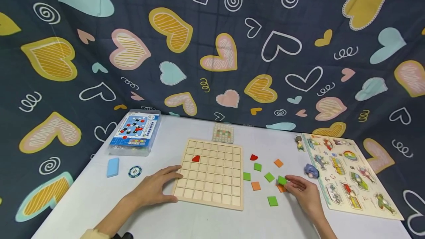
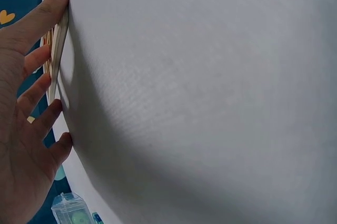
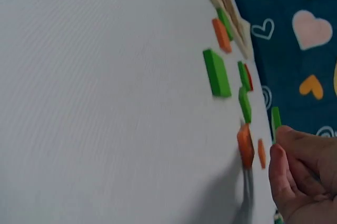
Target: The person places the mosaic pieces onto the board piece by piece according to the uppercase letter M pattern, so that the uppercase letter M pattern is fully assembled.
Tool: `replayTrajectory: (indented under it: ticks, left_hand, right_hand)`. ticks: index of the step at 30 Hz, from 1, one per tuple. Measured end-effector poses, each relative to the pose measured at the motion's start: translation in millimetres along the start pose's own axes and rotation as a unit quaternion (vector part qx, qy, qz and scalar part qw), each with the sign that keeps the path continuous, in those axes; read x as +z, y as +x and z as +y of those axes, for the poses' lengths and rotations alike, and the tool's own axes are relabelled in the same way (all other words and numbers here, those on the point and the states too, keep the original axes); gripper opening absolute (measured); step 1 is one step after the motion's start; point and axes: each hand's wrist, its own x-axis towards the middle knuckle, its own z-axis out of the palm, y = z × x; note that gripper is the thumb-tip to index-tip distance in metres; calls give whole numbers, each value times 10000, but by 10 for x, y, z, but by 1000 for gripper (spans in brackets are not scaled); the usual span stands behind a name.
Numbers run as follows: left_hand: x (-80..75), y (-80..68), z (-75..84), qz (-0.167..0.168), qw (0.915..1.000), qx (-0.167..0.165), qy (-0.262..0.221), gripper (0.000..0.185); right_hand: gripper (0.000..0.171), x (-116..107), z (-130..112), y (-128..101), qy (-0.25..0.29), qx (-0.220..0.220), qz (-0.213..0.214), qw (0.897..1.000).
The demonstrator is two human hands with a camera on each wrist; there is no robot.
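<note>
A wooden grid board [image 1: 212, 187] lies in the middle of the table, with one red quarter-circle tile [image 1: 196, 158] in its upper left part. My left hand [image 1: 156, 186] touches the board's left edge with thumb and fingertips, its fingers fairly straight. To the right of the board, my right hand [image 1: 307, 194] pinches a green square tile [image 1: 282, 180] between thumb and fingers, raised a little off the table in the right wrist view. Just below that tile lies an orange tile [image 1: 281, 188], partly hidden. Green tiles [image 1: 272, 201], orange tiles [image 1: 255, 186] and another red quarter-circle tile [image 1: 254, 157] lie scattered between board and hand.
Behind the board lies a small pattern card [image 1: 223, 133]. At the left are a boxed molecule kit [image 1: 135, 132], a blue block [image 1: 113, 167] and a round chip [image 1: 135, 171]. A picture puzzle board [image 1: 352, 176] and a purple figure [image 1: 311, 171] lie at the right.
</note>
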Motion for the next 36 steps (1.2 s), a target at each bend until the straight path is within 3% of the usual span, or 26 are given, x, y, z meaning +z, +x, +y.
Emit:
replayTrajectory:
  ticks: [7, 22, 28, 36]
  left_hand:
    - [-2, -21, -2, -6, 10000, -26, -51, 67]
    - [-13, -7, 14, 17, 10000, -30, -70, 66]
    - [-24, -20, -2, -8, 9999, -44, -118, 67]
    - [-3, -3, 5, -42, 9998, -79, -204, 68]
  right_hand:
    - [29, 348, -224, 114, 147, -157, -142, 9997]
    - [26, 1248, -553, 267, 1278, -407, -384, 9902]
    - [23, 1541, -642, 354, 931, -940, -646, 9891]
    - [22, 1742, -746, 438, 780, -1485, -1018, 9806]
